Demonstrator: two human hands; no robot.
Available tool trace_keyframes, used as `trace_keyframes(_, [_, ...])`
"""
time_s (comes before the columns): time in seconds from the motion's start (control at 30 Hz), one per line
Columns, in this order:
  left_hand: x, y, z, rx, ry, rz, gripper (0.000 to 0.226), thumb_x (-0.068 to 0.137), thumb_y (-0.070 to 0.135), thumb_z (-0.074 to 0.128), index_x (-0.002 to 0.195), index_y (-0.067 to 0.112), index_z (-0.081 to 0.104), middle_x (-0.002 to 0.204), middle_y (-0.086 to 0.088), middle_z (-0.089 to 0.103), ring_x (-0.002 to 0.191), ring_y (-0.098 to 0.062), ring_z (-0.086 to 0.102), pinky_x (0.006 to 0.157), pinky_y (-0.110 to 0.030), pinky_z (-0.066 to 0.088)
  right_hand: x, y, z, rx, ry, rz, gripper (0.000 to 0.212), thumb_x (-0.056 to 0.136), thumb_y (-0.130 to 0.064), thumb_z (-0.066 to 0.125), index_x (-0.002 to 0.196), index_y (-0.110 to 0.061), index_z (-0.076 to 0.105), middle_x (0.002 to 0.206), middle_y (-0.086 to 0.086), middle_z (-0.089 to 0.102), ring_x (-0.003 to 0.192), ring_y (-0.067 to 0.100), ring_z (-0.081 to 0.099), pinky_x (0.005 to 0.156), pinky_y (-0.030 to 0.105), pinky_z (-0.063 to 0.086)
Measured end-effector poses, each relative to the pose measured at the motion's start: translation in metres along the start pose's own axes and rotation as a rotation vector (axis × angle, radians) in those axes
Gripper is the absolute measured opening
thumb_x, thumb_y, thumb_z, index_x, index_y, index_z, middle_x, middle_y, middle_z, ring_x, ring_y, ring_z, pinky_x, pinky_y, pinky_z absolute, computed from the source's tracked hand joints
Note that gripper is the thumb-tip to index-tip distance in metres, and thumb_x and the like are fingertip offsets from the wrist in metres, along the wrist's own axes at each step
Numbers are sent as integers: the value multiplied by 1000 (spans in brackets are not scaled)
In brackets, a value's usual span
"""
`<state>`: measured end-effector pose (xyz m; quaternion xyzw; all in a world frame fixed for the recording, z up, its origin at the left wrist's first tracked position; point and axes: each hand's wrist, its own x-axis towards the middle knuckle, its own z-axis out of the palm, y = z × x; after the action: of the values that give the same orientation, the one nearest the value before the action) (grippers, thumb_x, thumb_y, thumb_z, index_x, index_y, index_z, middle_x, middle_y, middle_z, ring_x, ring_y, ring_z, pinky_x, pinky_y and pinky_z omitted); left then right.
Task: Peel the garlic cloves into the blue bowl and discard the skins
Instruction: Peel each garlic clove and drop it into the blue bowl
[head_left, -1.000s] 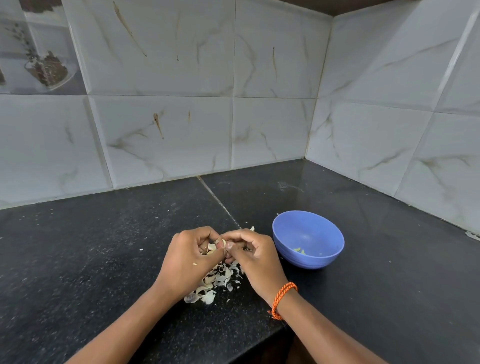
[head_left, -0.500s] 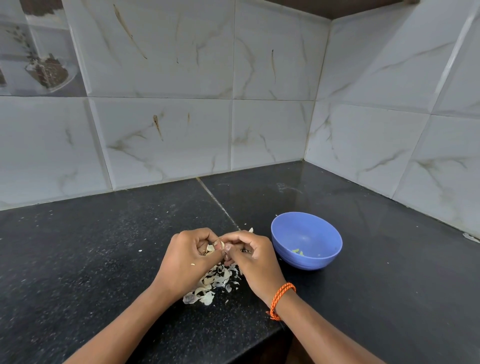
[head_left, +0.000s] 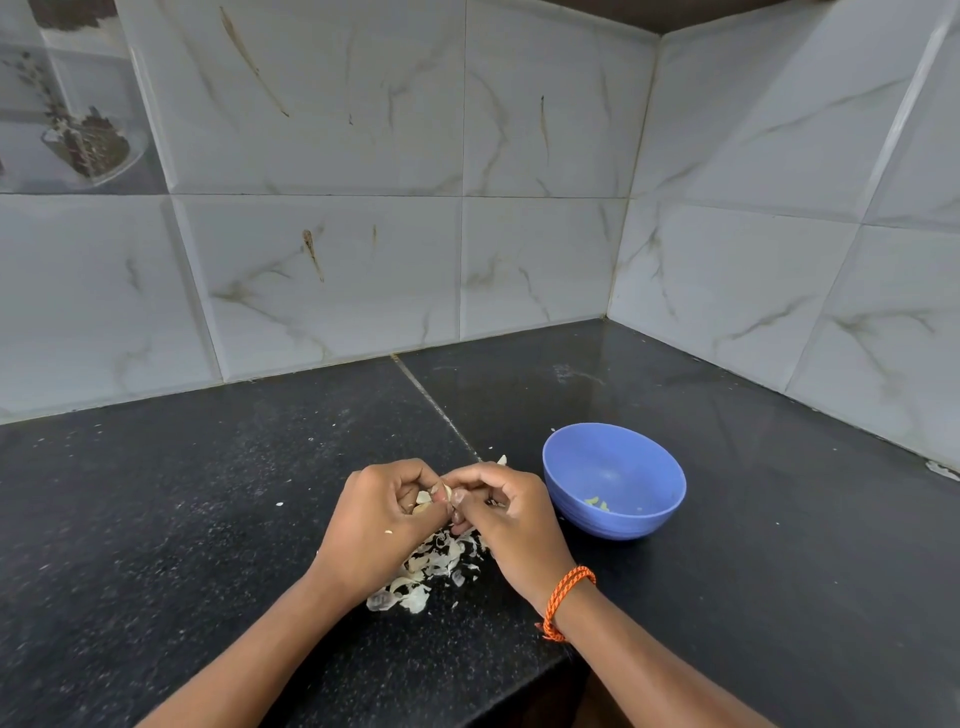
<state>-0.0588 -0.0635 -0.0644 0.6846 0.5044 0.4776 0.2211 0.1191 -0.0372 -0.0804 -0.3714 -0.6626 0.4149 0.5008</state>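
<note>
We are at a black stone counter (head_left: 156, 519) in a corner with pale tiled walls (head_left: 322, 270) behind it and to the right. Almost nothing has moved since a second ago: the counter, the bowl and the pile all sit where they did, and our hands have stayed in the same spot. The blue bowl (head_left: 613, 525) stands on the counter just to the right of our hands, not touching them, and a few small pale bits, which look like peeled garlic, lie at its bottom. Our left hand (head_left: 376, 530) and right hand (head_left: 506, 514) meet in the middle, fingertips touching. Both have curled fingers that pinch one garlic clove (head_left: 435, 493) between them, just above the counter. The only small change is at the fingertips, where the clove now shows a little more of its pale side, so we think the skin is coming loose bit by bit. An orange thread band (head_left: 563, 597) sits on our right wrist. Under and in front of our hands lies a heap of garlic skins (head_left: 431, 566), thin and white, spread on the counter. We think the work is still in the middle: this clove is not in the bowl yet, and the skins have not been thrown away.
</note>
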Motion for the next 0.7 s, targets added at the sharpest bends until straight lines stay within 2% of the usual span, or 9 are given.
trace_keyframes(0.57, [-1,-1,0,10,-2,2,23,94,18,82,73,22,72,48,8,34,49,-10,27,51,-20,27,0,1,1,-8,-5,14,22,98,3,64,104,-10,81,98,3,78,81,22,74,69,29,62])
trace_keyframes(0.7, [0,-2,0,-4,-5,-5,23,92,15,83,73,19,71,48,7,35,49,-10,27,51,-18,28,-1,2,1,-13,-1,9,22,98,2,64,104,-10,81,97,3,78,81,22,74,70,31,63])
